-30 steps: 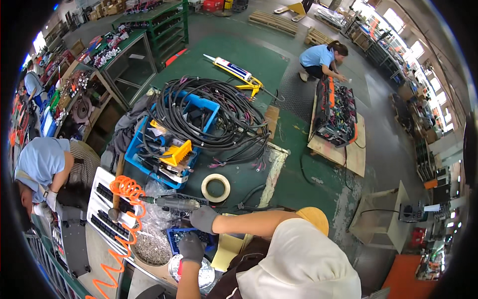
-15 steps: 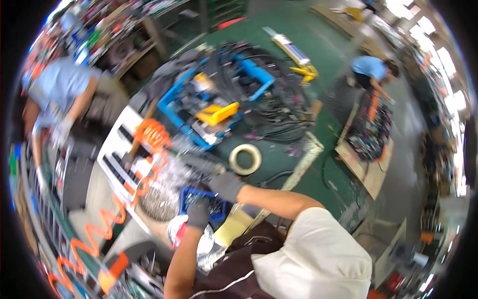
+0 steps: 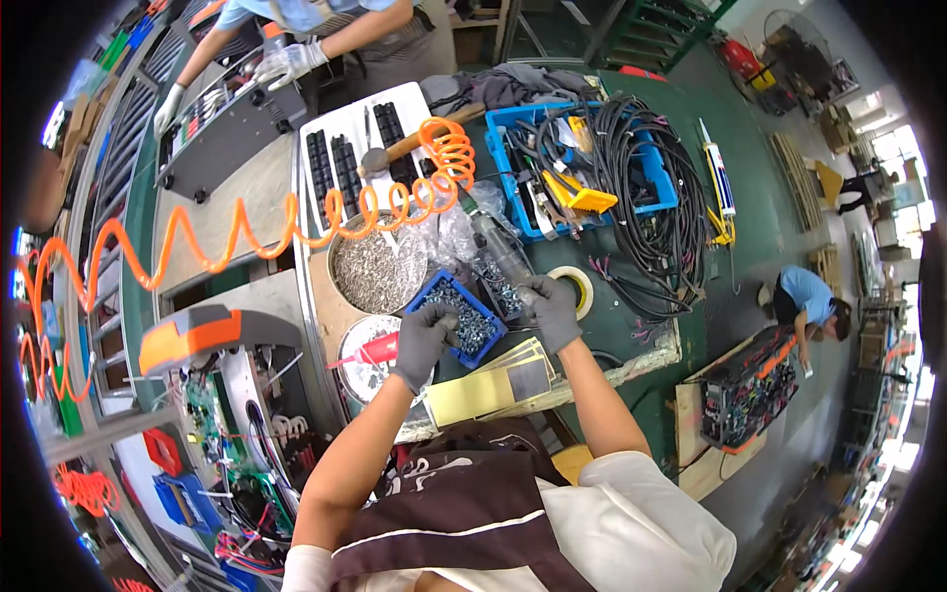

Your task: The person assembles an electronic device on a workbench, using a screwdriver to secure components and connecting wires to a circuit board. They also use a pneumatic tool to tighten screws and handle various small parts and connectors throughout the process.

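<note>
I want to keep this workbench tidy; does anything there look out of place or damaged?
Yes. Black cables sprawl beyond the blue crate, not lying neatly inside. A hammer lies across the white tray of black parts, an odd place for a tool. The workbench edge looks ragged, perhaps worn.

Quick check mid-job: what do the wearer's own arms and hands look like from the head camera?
The left hand and right hand each wear a dark grey work glove ending around the wrist. The forearms are bare, with no watch or cable showing. Short off-white sleeves come in above the elbows, beside a dark brown apron with white piping.
</note>
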The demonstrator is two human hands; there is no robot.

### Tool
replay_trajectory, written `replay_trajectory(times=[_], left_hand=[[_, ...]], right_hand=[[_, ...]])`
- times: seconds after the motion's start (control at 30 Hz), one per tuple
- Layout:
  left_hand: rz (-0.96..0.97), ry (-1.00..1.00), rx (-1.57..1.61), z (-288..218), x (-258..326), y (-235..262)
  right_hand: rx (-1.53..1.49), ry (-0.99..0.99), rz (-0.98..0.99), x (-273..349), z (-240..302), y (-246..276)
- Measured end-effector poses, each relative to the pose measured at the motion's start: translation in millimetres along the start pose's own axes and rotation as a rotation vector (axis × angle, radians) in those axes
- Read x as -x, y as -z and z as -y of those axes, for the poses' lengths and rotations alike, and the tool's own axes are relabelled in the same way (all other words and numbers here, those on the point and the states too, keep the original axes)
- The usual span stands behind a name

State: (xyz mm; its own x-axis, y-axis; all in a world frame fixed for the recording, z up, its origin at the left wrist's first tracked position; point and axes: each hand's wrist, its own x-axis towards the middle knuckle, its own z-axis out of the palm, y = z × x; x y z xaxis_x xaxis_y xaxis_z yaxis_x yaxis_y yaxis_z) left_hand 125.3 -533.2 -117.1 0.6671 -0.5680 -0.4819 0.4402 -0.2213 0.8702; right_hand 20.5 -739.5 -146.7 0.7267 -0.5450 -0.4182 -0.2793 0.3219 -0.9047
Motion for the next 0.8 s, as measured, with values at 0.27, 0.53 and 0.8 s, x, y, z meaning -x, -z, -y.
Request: replay_trajectory(times=[0.27, 0.53, 0.8], left_hand=[[0.083, 0.108, 0.398, -4, 71, 6], [0.065, 0.051, 0.599, -10, 168, 45], [-0.194, 0.008, 0.606, 30, 315, 105]], right_hand=[[0.317, 0.168, -0.017, 1, 0, 4], [-0.055, 0.175, 0.330, 29, 35, -32], [-0.242, -0.107, 0.900, 121, 62, -192]])
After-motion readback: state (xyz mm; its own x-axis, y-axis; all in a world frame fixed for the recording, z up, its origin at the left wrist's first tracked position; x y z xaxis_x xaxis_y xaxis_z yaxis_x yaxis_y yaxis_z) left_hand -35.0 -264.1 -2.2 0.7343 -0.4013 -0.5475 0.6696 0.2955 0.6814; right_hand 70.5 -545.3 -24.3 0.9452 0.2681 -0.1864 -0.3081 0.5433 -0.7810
